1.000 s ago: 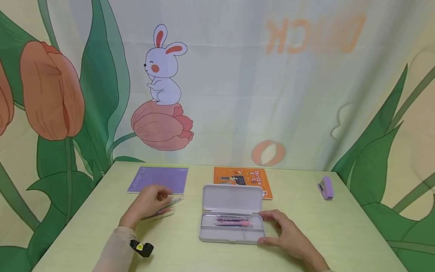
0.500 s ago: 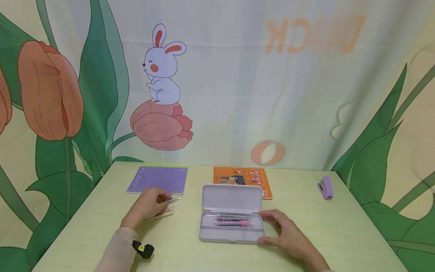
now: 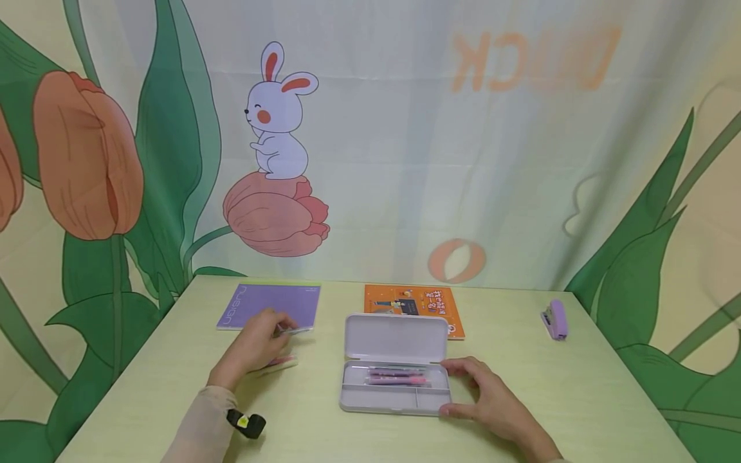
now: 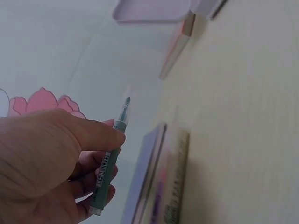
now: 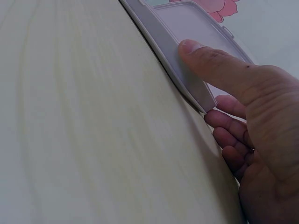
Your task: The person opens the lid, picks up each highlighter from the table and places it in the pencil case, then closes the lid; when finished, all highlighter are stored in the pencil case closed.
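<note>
My left hand (image 3: 259,344) pinches a grey-green marker (image 4: 105,175) with a clear cap between thumb and fingers, raised above the table. Just below it lie a cream marker (image 4: 177,179) and a pink-purple pen (image 4: 159,196), partly hidden by the hand in the head view. In the middle of the table stands a pale grey pencil case (image 3: 379,397), its lid up. Several purple and pink pens (image 3: 396,380) lie in its back compartment. My right hand (image 3: 489,402) grips the case's right end, thumb at the front corner and fingers at the back one.
A purple notebook (image 3: 278,305) lies at the back left, behind the left hand. Behind the case lid is an orange book (image 3: 411,299), partly covered. A lilac stapler (image 3: 556,320) stands at the back right. A printed curtain (image 3: 382,161) hangs along the table's far edge.
My left hand has lifted the grey-green marker up and slightly away from the other pens on the table. The right hand and the pencil case have stayed in place.
</note>
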`<state>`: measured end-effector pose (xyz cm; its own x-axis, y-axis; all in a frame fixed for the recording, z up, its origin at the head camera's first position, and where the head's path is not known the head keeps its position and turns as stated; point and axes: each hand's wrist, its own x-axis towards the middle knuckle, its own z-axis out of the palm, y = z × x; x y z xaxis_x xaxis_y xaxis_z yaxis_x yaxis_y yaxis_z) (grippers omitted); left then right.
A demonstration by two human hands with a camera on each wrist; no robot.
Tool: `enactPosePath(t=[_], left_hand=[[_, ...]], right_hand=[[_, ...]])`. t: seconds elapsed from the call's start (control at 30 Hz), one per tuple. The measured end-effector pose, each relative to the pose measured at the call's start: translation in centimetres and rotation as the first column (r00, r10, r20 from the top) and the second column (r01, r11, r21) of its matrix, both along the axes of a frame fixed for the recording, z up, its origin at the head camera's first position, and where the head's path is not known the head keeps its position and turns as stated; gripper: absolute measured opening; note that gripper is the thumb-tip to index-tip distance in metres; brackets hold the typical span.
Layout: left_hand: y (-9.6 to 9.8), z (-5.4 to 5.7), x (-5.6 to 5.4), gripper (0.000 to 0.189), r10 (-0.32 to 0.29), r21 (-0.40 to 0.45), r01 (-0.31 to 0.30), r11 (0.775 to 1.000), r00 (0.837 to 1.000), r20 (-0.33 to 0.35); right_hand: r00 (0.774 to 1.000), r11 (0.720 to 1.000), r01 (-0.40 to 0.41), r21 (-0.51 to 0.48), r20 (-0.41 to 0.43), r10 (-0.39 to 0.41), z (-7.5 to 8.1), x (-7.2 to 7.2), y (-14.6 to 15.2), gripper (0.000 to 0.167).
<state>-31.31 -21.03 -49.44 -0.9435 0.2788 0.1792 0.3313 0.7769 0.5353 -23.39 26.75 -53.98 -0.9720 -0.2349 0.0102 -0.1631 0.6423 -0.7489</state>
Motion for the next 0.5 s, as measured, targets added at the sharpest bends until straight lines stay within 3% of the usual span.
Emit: enactPosePath(t=[0.33, 0.5], left_hand=[[2.8, 3.6, 1.7, 0.02, -0.123, 0.074, 0.127, 0.989, 0.991, -0.059], [4.6, 4.5, 2.6, 0.021, -0.213, 0.087, 0.223, 0.971, 0.971, -0.107]], right_hand=[[1.0, 1.0, -0.001, -0.003, -0.006, 0.001, -0.1, 0.0, 0.1, 0.078], [1.0, 1.0, -0.009, -0.01, -0.013, 0.009, -0.2, 0.0, 0.1, 0.078]])
